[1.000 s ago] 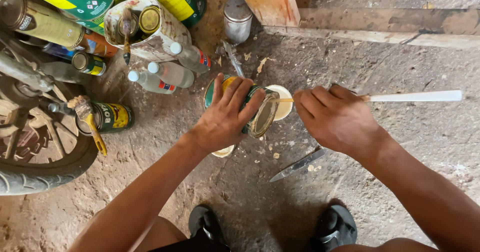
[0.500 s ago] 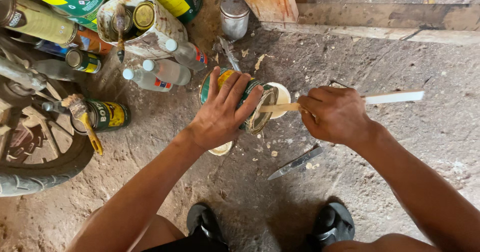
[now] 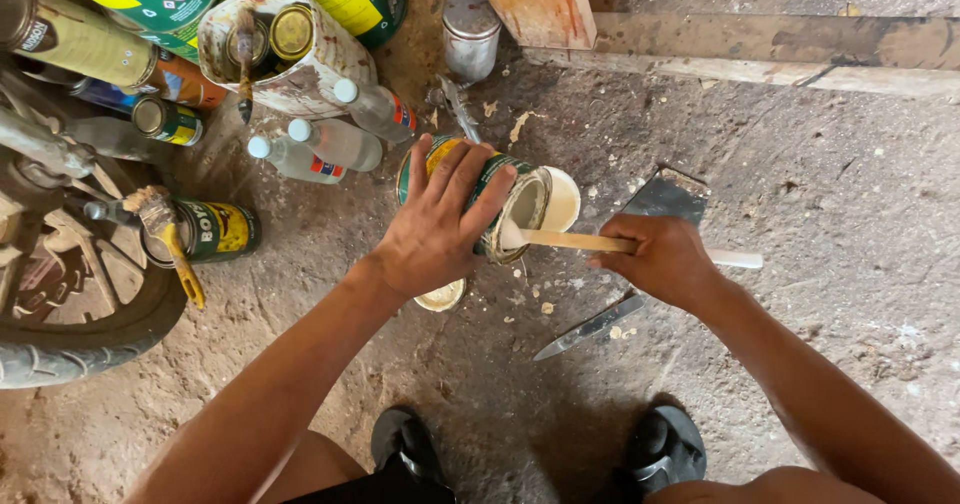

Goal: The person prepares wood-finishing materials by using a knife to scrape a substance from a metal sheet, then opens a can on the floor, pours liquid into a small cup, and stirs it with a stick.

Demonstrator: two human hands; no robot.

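dusty concrete floor (image 3: 800,164), wooden plank (image 3: 770,49)

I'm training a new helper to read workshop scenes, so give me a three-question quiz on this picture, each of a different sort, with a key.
1. True or false: the left hand grips the tilted paint can from above.
2. Multiple choice: what does the right hand hold? A) a brush B) a wooden stick C) a bottle
3. Short answer: what lies on the floor just below the right hand?

Key
1. True.
2. B; its end reaches into the can's open mouth.
3. A knife, blade pointing lower left.
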